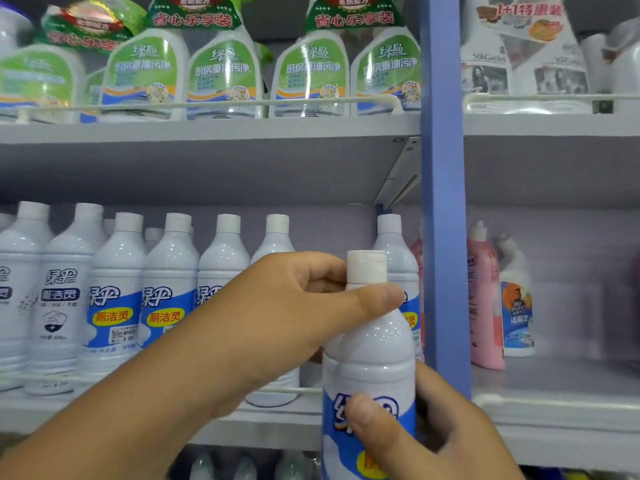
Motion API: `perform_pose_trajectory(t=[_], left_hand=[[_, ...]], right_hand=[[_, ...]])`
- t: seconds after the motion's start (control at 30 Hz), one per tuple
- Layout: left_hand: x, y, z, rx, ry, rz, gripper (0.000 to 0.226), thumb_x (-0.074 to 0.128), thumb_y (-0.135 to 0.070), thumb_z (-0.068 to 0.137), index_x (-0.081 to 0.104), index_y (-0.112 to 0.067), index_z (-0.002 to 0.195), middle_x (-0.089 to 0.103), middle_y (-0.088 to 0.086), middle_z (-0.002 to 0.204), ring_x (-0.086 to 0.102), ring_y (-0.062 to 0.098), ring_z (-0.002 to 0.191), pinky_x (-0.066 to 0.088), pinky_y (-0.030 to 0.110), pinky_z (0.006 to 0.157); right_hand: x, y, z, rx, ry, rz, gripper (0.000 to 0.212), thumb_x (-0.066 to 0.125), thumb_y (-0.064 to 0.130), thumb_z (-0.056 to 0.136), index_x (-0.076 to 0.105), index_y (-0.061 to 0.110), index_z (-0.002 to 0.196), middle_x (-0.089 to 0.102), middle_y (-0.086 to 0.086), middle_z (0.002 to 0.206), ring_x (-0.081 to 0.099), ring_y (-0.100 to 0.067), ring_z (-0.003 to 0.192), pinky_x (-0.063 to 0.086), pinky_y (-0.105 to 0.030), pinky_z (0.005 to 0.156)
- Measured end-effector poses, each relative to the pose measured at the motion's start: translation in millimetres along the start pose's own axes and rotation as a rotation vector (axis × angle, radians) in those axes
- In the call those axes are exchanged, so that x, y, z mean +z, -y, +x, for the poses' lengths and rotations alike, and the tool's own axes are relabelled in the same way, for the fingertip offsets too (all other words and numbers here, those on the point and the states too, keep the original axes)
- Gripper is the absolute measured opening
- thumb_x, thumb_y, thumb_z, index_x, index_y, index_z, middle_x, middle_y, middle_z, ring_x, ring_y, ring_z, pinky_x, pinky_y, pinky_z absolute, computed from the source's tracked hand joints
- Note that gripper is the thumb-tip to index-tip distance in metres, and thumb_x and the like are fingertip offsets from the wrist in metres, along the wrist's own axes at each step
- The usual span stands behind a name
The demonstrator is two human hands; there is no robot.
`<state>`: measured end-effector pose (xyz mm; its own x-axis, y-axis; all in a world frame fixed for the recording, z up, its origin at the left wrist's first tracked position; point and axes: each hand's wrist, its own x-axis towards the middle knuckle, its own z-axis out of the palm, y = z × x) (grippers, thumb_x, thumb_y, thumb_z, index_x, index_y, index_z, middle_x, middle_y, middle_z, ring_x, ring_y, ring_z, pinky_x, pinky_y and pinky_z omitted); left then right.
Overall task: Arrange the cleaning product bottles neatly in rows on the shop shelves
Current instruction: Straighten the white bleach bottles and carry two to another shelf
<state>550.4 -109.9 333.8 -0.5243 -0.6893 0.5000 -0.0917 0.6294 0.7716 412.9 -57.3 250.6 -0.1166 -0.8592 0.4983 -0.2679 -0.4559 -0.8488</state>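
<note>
Held bottle: white toilet-cleaner bottle (372, 368), upright in front of the middle shelf (277, 427), near the gap in the row (114, 299).
Left hand: left hand (294, 306) pinching the neck under the white cap (366, 268).
Right hand: right hand (440, 427) wrapped round the body, thumb over the label.
Risk: I'd say pushing it in could knock the rear bottle (394, 258) or catch the guard rail (304, 390).
Writing: row labels read 厕洁灵, price sticker 3.50; green sprays (225, 74) above read 厨房重油污净.

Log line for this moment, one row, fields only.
left hand: grips neck | right hand: grips body | white toilet cleaner bottle: upright, before middle shelf | gap in row: open
</note>
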Motion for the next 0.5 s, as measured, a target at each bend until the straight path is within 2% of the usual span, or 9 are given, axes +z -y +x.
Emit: perform_pose_trajectory(t=[0.07, 0.17, 0.27, 0.33, 0.37, 0.43, 0.5], left_hand=[[-2.5, -0.5, 6.3, 0.004, -0.054, 0.025, 0.034, 0.078, -0.048, 0.071, 0.077, -0.026, 0.097, 0.079, -0.012, 0.087, 0.075, 0.003, 0.080, 0.060, 0.028, 0.075], [-14.8, -3.5, 16.1, 0.023, -0.128, 0.059, 0.025, 0.074, -0.045, 0.081, 0.078, -0.024, 0.094, 0.079, -0.008, 0.085, 0.075, 0.008, 0.080, 0.062, 0.035, 0.080], [-33.6, -16.4, 32.1, 0.071, -0.228, 0.079, 0.025, 0.073, -0.044, 0.085, 0.079, -0.022, 0.093, 0.079, -0.003, 0.085, 0.076, 0.017, 0.083, 0.061, 0.040, 0.082], [-45.1, -29.6, 47.7, 0.077, -0.275, 0.078, 0.026, 0.072, -0.041, 0.089, 0.078, -0.017, 0.094, 0.079, 0.001, 0.082, 0.073, 0.017, 0.076, 0.060, 0.035, 0.073], [-50.0, -35.7, 57.3, 0.076, -0.285, 0.083, 0.026, 0.072, -0.040, 0.090, 0.078, -0.015, 0.093, 0.077, 0.002, 0.078, 0.071, 0.016, 0.070, 0.059, 0.032, 0.066], [-57.4, -44.4, 76.7, 0.071, -0.288, 0.116, 0.026, 0.072, -0.039, 0.091, 0.076, -0.014, 0.094, 0.072, 0.000, 0.070, 0.064, 0.014, 0.060, 0.053, 0.026, 0.057], [-62.9, -46.2, 95.6, 0.060, -0.272, 0.160, 0.026, 0.073, -0.039, 0.091, 0.075, -0.014, 0.098, 0.073, 0.003, 0.079, 0.068, 0.016, 0.067, 0.058, 0.029, 0.062]], right_hand=[[0.8, -2.9, 6.9, -0.025, -0.021, 0.036, 0.060, 0.078, 0.052, 0.048, 0.067, 0.052, 0.107, 0.074, 0.031, 0.090, 0.070, 0.009, 0.085, 0.054, -0.009, 0.069], [4.4, 6.2, 16.9, -0.049, 0.003, 0.002, 0.048, 0.081, 0.061, 0.062, 0.067, 0.053, 0.108, 0.073, 0.030, 0.099, 0.070, 0.007, 0.093, 0.056, -0.014, 0.075], [-2.1, 27.5, 21.7, -0.116, -0.065, -0.029, 0.064, 0.071, 0.078, 0.052, 0.060, 0.059, 0.112, 0.068, 0.036, 0.105, 0.065, 0.016, 0.096, 0.053, -0.010, 0.076], [-10.9, 44.9, 26.7, -0.169, -0.118, -0.149, 0.080, 0.063, 0.076, 0.049, 0.055, 0.052, 0.125, 0.067, 0.035, 0.109, 0.064, 0.015, 0.098, 0.053, -0.014, 0.083], [-15.0, 55.1, 29.3, -0.199, -0.144, -0.228, 0.082, 0.060, 0.076, 0.051, 0.055, 0.048, 0.128, 0.067, 0.032, 0.111, 0.065, 0.012, 0.099, 0.053, -0.019, 0.088], [-18.9, 79.1, 37.0, -0.262, -0.194, -0.388, 0.069, 0.060, 0.074, 0.063, 0.061, 0.043, 0.124, 0.069, 0.027, 0.110, 0.067, 0.009, 0.098, 0.054, -0.024, 0.090], [-22.5, 101.2, 47.9, -0.304, -0.229, -0.547, 0.053, 0.061, 0.063, 0.075, 0.064, 0.039, 0.122, 0.070, 0.024, 0.108, 0.065, 0.009, 0.095, 0.051, -0.015, 0.083]])
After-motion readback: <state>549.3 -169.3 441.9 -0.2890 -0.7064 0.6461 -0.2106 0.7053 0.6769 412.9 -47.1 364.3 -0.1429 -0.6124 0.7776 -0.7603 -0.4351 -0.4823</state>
